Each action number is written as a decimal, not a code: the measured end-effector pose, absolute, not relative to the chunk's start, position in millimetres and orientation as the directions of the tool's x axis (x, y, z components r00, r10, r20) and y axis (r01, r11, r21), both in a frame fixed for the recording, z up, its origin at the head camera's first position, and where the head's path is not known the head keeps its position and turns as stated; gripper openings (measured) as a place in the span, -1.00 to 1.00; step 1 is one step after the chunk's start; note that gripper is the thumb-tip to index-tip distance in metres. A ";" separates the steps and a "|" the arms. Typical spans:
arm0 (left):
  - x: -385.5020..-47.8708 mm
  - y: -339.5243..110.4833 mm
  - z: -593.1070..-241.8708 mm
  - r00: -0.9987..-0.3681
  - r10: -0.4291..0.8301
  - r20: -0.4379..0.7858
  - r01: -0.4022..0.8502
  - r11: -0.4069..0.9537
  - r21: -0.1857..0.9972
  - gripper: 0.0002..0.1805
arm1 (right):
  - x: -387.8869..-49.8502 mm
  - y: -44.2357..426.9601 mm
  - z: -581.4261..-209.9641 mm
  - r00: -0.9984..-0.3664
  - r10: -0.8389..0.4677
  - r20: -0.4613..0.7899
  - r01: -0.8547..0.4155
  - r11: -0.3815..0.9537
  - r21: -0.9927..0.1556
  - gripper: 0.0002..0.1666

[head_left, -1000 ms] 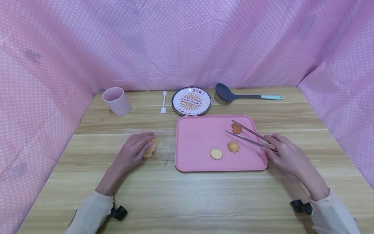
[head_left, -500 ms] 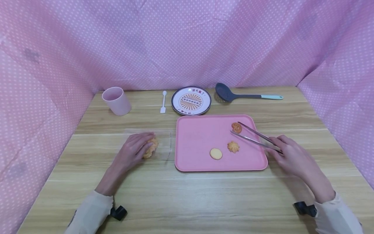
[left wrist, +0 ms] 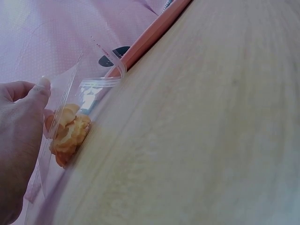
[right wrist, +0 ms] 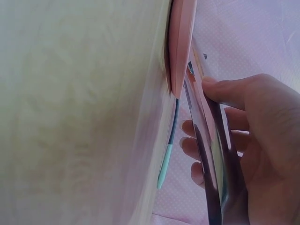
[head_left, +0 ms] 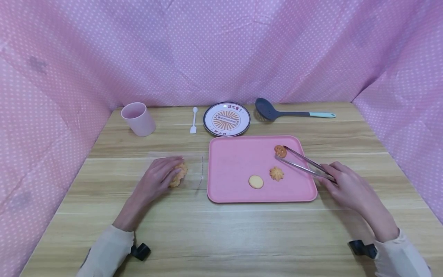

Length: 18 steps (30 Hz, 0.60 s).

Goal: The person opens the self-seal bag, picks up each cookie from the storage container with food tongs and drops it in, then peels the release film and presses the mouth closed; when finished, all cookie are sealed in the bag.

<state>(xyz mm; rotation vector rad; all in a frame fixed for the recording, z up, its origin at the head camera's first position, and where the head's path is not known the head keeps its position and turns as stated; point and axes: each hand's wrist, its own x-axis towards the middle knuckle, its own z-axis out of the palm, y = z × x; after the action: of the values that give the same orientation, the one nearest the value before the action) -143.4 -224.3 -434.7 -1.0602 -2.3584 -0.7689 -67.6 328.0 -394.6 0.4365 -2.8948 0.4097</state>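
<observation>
My right hand (head_left: 349,186) grips metal tongs (head_left: 301,167), their tips at either side of a brown pretzel-shaped cookie (head_left: 280,151) near the far right of the pink tray (head_left: 235,165). A flower-shaped cookie (head_left: 276,174) and a smooth round cookie (head_left: 256,182) lie on the tray as well. Left of the tray, my left hand (head_left: 155,177) pinches the film of a clear plastic bag (left wrist: 65,89) between thumb and finger. Several ridged cookies (left wrist: 70,136) sit inside the bag, partly covered by the hand in the head view.
Along the back of the wooden table (head_left: 221,238) stand a pink cup (head_left: 141,122), a small white spoon (head_left: 194,121), a patterned plate (head_left: 226,119) and a dark slotted spoon (head_left: 268,110) with a mint handle. A pink dotted cloth (head_left: 221,50) hangs behind.
My right hand has shifted slightly right and nearer, taking the tongs with it. Their tips have narrowed around the pretzel-shaped cookie. The left hand has stayed still.
</observation>
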 end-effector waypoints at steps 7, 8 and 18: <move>-143.3 -224.0 -434.4 -0.613 0.529 0.586 0.773 0.555 0.308 -0.60 | -68.9 328.1 -394.6 -0.931 -0.278 0.238 -0.334 0.911 -0.242 -0.58; -143.4 -224.0 -434.4 -0.613 0.529 0.587 0.773 0.554 0.307 -0.60 | -69.1 328.2 -394.9 -0.928 -0.283 0.244 -0.340 0.909 -0.240 -0.58; -143.4 -223.9 -434.1 -0.600 0.532 0.598 0.783 0.542 0.304 -0.60 | -70.0 327.6 -396.3 -0.906 -0.312 0.287 -0.377 0.902 -0.212 -0.56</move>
<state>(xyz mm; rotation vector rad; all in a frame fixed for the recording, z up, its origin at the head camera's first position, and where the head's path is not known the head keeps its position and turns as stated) -143.4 -223.9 -434.1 -1.0688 -2.3438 -0.7751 -70.0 327.6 -396.3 0.5190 -2.8198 0.3857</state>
